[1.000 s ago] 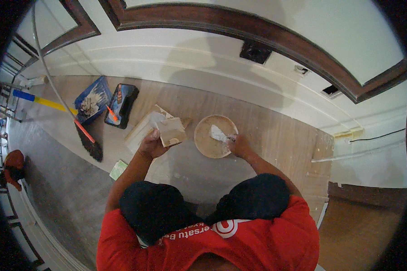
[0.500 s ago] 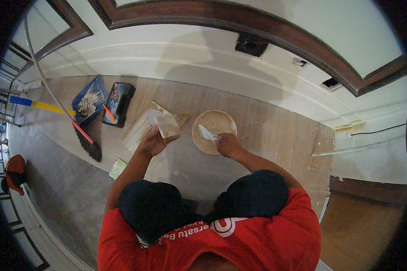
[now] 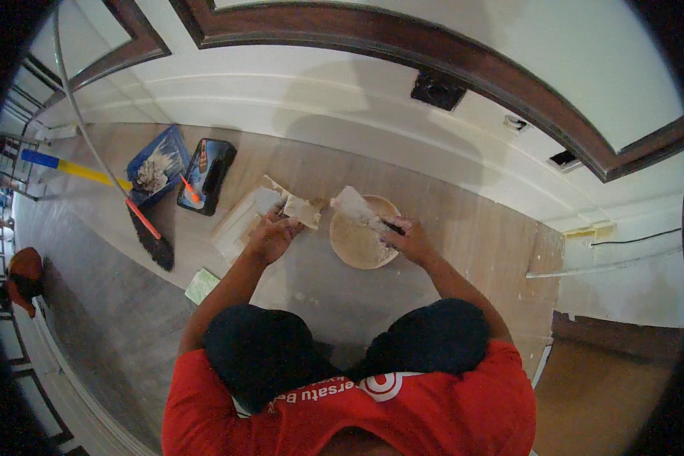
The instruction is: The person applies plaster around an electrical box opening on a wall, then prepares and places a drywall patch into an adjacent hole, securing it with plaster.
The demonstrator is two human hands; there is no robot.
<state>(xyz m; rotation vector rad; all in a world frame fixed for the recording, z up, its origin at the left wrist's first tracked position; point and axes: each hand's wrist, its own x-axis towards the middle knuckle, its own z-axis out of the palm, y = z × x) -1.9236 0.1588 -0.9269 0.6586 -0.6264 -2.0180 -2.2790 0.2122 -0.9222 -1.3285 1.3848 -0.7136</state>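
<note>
My right hand (image 3: 409,239) is closed around the dark handle of a putty knife. The putty knife's broad whitish blade (image 3: 351,204) crosses the far left rim of a round tan bowl (image 3: 390,258), which contains a pale, crumbly powder or paste. Left of the bowl, my left hand (image 3: 272,237) grips a cream-smeared flat piece (image 3: 302,213) between thumb and fingers; its exact kind is unclear. Beneath and beside that hand lies a pale flat board or pack (image 3: 239,220) on the floor. The bowl and the flat piece are close together but apart.
A blue tray (image 3: 159,163) with white lumps and a black case (image 3: 207,176) with an orange tool lie at the far left. A red-and-black brush (image 3: 150,234) is nearer. A pale green pad (image 3: 202,286) sits by my left forearm. The white wall (image 3: 342,95) bounds the far side.
The putty knife's blade has swung up from inside the bowl to its far left rim, with my right hand turning. The flat piece in my left hand has tilted. The whole view has shifted slightly.
</note>
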